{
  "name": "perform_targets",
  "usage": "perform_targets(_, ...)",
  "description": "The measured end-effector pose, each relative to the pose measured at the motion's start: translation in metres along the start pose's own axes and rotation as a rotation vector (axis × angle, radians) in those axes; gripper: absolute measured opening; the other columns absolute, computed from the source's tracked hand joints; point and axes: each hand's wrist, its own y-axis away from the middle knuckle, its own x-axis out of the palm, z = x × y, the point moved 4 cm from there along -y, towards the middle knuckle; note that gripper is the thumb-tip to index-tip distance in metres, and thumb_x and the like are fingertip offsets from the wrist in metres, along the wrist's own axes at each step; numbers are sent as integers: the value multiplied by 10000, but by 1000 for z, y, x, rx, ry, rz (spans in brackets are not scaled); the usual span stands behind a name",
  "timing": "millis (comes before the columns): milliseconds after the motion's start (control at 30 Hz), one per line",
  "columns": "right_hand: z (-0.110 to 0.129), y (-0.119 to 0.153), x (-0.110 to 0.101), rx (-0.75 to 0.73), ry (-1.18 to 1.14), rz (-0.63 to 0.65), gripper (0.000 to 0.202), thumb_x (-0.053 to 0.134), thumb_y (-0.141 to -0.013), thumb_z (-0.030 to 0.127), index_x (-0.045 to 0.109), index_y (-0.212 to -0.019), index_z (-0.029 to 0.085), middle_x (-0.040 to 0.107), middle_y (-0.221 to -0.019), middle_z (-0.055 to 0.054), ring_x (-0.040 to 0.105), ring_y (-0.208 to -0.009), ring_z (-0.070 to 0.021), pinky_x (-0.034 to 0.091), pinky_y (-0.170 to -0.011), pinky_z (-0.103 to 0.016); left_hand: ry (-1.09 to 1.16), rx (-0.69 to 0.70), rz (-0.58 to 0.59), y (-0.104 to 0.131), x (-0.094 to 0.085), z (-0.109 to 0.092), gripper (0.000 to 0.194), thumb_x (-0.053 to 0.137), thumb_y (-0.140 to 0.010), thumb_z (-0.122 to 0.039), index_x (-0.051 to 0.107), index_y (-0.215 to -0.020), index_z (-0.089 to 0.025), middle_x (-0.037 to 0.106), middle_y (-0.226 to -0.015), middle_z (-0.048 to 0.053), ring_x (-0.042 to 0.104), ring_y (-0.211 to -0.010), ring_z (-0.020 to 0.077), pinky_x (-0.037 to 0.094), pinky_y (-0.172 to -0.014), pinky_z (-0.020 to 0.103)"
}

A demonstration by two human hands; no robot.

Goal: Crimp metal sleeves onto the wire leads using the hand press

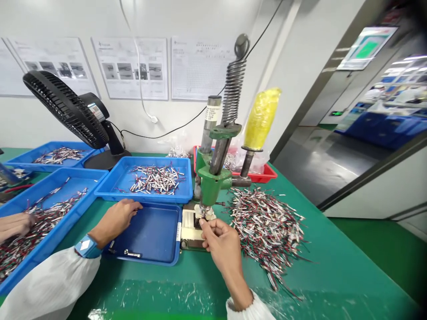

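My right hand (pixel 223 243) is at the base of a green hand press (pixel 213 182), thumb and fingers pinched together at the cream-coloured fixture (pixel 188 224). Whatever is in that pinch is too small and hidden to make out. My left hand (pixel 115 220) rests along the left rim of a dark blue tray (pixel 153 231), loosely bent, with its fingertips by the far corner and nothing visible in it. Near the front of this tray lie a small silvery part (pixel 132 254) and another small metal piece (pixel 112 245).
Right of the press spreads a big pile of wired parts (pixel 267 226). Blue trays (pixel 110 191) with similar parts stand left and behind. Another person's hand (pixel 15 226) reaches into the left tray. A black fan (pixel 66 106), a red tray (pixel 270 174) and a yellow-wrapped lever (pixel 262 120) stand nearby.
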Motion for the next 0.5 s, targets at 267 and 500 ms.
perform_targets(267, 0, 0, 2, -32, 12, -7, 488, 671, -763, 651, 568, -652, 187, 571, -533, -1, 527, -432, -123, 351, -395, -200, 851, -44, -262, -5, 1, -70, 256, 624, -914, -392, 696, -1080, -210, 751, -1105, 78, 712, -1014, 229, 555, -928, 352)
perform_targets(500, 2, 0, 2, -72, 37, -11, 465, 647, -790, 624, 546, -624, 202, 547, -497, 14, 507, -428, -126, 364, -426, -220, 1246, -59, -315, -27, 8, -147, 203, 714, -865, -329, 684, -1003, -183, 754, -961, 52, 718, -923, 189, 557, -844, 286)
